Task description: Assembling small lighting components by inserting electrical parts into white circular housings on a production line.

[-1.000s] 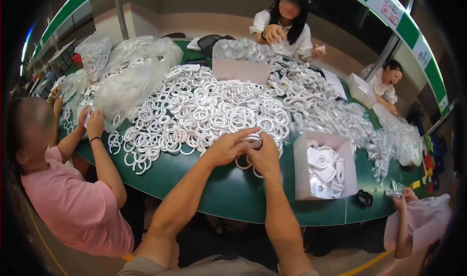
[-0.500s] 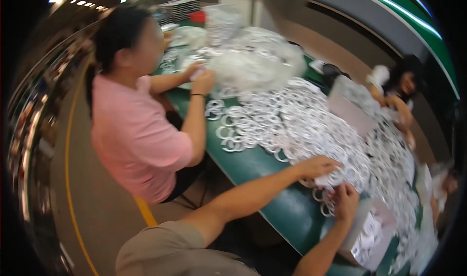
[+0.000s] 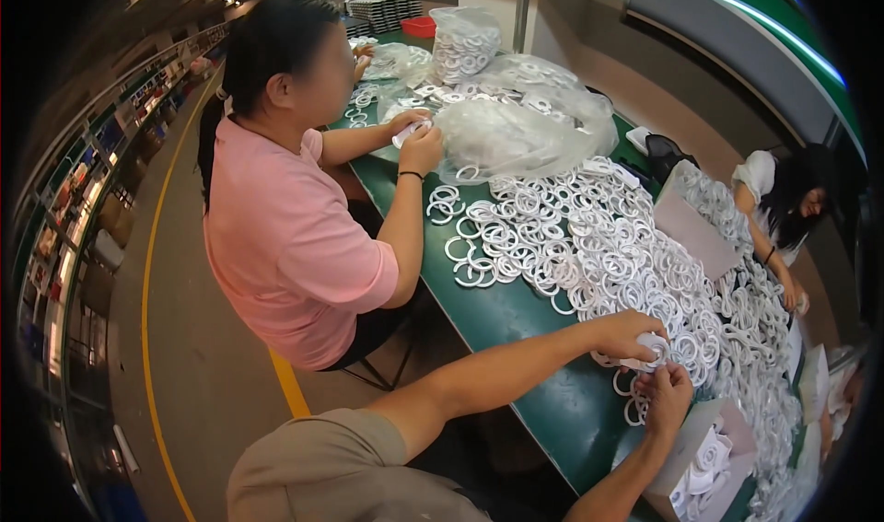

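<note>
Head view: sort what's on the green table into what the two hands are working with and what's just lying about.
In hand:
left hand and right hand together on a few white rings
pile of white rings beside them
cardboard box of rings by the right hand

Lying about:
clear plastic bags
red tray
grey stacked trays

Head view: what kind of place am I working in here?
Most likely a factory assembly or packing line. A long green table is heaped with white plastic rings, with more in clear bags, and several people sit along it sorting by hand. A small cardboard box holds finished pieces.
</note>
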Demonstrator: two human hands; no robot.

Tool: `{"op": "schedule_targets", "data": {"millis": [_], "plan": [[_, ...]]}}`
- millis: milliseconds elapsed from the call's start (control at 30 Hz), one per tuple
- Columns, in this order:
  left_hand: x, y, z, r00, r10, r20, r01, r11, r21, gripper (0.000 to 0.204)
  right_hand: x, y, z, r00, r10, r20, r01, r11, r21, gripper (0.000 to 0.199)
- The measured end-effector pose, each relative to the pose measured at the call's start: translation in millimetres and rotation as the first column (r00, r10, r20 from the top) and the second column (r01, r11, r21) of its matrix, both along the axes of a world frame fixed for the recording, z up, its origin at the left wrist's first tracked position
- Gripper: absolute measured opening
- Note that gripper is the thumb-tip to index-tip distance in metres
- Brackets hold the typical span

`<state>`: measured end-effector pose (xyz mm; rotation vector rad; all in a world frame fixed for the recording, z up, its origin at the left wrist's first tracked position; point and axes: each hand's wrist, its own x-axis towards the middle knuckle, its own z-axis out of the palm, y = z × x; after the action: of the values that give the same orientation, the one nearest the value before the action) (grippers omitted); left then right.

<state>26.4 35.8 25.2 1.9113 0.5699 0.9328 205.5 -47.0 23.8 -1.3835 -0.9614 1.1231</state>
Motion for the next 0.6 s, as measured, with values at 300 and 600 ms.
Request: {"op": "schedule_targets", "data": {"millis": [300,600], "plan": [[-3.3,9.9,-15.7,0.972,-0.044,0.232,0.171,0.808,-0.564,0.030,-21.8,1.0,4.8,0.729,-0.130,0.671,-0.192,0.903,0.384,0.038],[-3.6,-5.8,16.8,0.968,-0.235,0.089,0.244,0.796,-0.554,0.026,-33.4,-6.9,34.6,0.819,-0.256,0.514,0.088,0.941,0.328,0.027]]}}
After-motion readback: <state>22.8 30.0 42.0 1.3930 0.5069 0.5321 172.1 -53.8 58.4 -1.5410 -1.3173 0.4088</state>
